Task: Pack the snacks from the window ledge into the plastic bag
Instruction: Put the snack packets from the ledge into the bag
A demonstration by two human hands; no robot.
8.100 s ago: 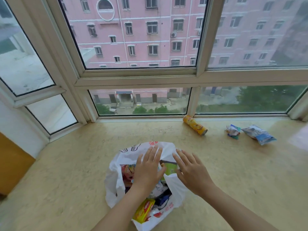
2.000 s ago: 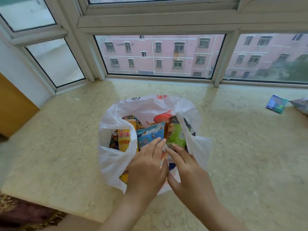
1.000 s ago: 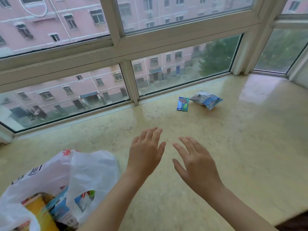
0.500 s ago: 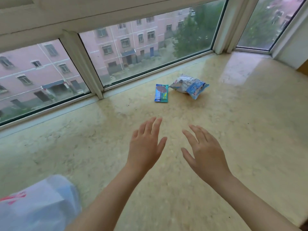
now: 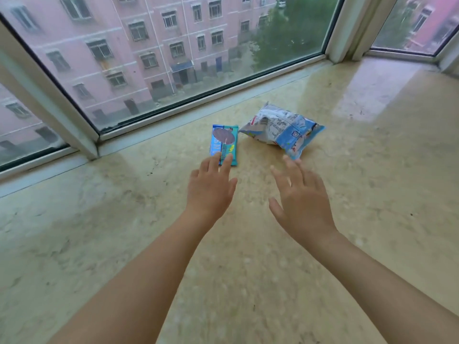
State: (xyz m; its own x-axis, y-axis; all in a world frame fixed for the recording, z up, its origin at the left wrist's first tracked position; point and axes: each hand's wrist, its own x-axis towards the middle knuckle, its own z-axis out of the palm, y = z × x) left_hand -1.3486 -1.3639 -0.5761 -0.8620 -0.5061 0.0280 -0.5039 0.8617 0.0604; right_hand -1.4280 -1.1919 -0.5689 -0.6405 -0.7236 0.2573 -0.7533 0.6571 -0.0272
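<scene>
Two snacks lie on the marble window ledge (image 5: 372, 194) close to the glass: a small flat teal packet (image 5: 224, 140) and, to its right, a puffy white and blue bag (image 5: 283, 129). My left hand (image 5: 211, 188) stretches forward with straight fingers, its fingertips overlapping the near end of the teal packet. My right hand (image 5: 301, 199) is spread open just short of the blue bag's near corner. Neither hand holds anything. The plastic bag is out of view.
The window frame (image 5: 173, 120) runs along the far edge of the ledge, with a white post (image 5: 57, 112) at the left and a corner post (image 5: 347, 26) at the right. Bare marble stretches to the right and toward me.
The view has swung right and closer to the two snacks, and the plastic bag has left the frame. Both hands have moved forward to the packets' near ends.
</scene>
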